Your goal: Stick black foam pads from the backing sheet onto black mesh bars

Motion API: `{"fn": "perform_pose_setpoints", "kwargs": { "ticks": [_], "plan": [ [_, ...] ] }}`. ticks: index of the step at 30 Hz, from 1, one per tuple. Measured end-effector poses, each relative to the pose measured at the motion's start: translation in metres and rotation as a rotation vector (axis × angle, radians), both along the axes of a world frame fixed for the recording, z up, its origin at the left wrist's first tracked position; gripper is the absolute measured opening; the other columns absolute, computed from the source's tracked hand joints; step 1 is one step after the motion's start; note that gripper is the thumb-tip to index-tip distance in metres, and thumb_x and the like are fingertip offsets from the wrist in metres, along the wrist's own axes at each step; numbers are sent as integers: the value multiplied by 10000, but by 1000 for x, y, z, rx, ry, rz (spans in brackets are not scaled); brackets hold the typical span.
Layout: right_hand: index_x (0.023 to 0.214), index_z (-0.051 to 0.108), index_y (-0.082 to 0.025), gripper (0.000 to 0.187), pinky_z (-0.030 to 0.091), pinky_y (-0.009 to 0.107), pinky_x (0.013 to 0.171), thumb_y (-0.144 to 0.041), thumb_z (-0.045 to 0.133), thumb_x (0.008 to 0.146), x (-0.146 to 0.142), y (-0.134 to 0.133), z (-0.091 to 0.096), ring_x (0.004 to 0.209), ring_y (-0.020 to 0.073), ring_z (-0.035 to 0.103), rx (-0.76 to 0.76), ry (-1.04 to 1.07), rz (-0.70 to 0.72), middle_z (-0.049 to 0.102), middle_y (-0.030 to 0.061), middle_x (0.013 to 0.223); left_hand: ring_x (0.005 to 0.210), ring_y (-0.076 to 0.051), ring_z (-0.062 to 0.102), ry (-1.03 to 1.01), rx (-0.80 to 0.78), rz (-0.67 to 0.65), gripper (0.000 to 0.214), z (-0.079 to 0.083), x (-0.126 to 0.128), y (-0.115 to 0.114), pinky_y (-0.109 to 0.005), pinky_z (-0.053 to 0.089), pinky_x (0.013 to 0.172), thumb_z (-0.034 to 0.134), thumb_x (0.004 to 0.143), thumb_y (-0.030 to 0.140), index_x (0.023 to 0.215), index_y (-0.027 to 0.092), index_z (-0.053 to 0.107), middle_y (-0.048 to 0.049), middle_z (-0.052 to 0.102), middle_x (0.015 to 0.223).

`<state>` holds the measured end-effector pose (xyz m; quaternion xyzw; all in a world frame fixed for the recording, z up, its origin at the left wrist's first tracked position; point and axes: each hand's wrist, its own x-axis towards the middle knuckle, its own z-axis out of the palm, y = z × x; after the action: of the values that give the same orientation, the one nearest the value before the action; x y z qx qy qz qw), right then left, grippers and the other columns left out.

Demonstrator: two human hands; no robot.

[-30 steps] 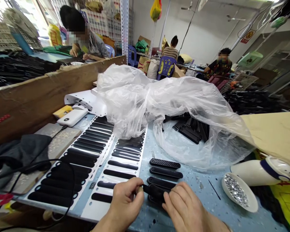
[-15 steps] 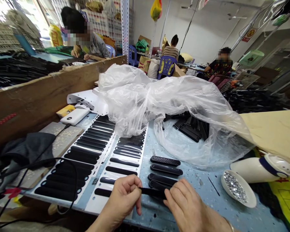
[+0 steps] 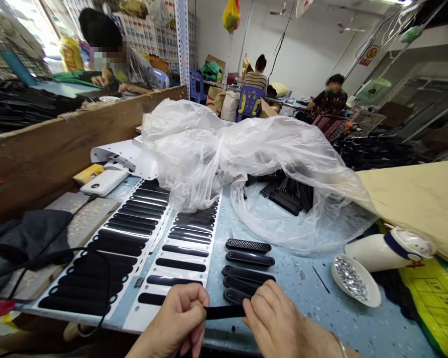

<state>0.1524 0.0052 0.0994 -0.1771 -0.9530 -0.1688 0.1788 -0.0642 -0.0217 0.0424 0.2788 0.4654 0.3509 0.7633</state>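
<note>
A flat black strip (image 3: pixel 224 312) spans the gap between my two hands, roughly level and just above the blue table's front edge. Its left end is pinched in the curled fingers of my left hand (image 3: pixel 183 314). My right hand (image 3: pixel 276 318) grips the other end, with the fingertips bent over it. Just beyond the strip lie several long black plastic pieces with rounded ends, among them a perforated one (image 3: pixel 248 245) and a smooth one (image 3: pixel 250 258). By my left hand is a white backing sheet (image 3: pixel 131 320) carrying rows of black strips.
A clear plastic bag (image 3: pixel 194 169) with black combs (image 3: pixel 285 201) covers the table's back. At right are a bowl (image 3: pixel 375 297) of shiny bits and a white bottle (image 3: pixel 369 252). A wooden board (image 3: pixel 30 164) borders the left. Other people sit beyond.
The view has shifted, so the scene sits further left. My hands have drawn slightly nearer to me, and the strip now shows apart from the black pieces behind it.
</note>
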Motion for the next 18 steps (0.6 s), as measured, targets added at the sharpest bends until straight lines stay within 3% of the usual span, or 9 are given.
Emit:
{"fn": "perform_pose_setpoints", "kwargs": {
  "ticks": [3, 7, 10, 14, 18],
  "plan": [
    [921, 689, -22, 157, 436, 358, 510, -29, 540, 874, 4, -4, 2, 607, 205, 531, -118, 7, -5, 575, 75, 616, 237, -95, 472, -179, -80, -23, 38, 3, 1, -10, -120, 162, 254, 588, 689, 163, 661, 176, 566, 58, 491, 318],
    [962, 668, -11, 147, 471, 357, 526, -23, 539, 893, 13, -8, 5, 647, 206, 550, -257, 85, -6, 599, 89, 667, 239, -89, 463, -378, -67, 34, 198, 6, -5, -22, -126, 205, 266, 661, 766, 255, 618, 172, 560, 59, 459, 308],
    [1041, 641, -10, 182, 511, 370, 587, -10, 535, 893, 20, -8, 4, 741, 230, 587, -350, 215, -32, 619, 111, 729, 292, -86, 506, -311, -26, 139, 236, 10, -11, -25, -119, 236, 305, 691, 796, 266, 630, 161, 559, 54, 480, 348],
    [1098, 620, 0, 240, 533, 381, 621, 5, 562, 865, 22, -10, -3, 788, 247, 604, -351, 295, -30, 642, 144, 799, 497, -152, 650, -182, 41, 181, 259, 13, -12, -25, -137, 352, 372, 775, 753, 353, 809, 136, 645, -20, 634, 541],
    [1131, 611, -27, 260, 541, 378, 622, -22, 578, 873, 20, -16, -12, 775, 237, 611, -346, 321, -14, 654, 132, 816, 417, -113, 592, -237, 22, 169, 273, 17, -5, -26, -114, 254, 333, 791, 742, 349, 840, 125, 669, -5, 599, 499]
  ]
}}
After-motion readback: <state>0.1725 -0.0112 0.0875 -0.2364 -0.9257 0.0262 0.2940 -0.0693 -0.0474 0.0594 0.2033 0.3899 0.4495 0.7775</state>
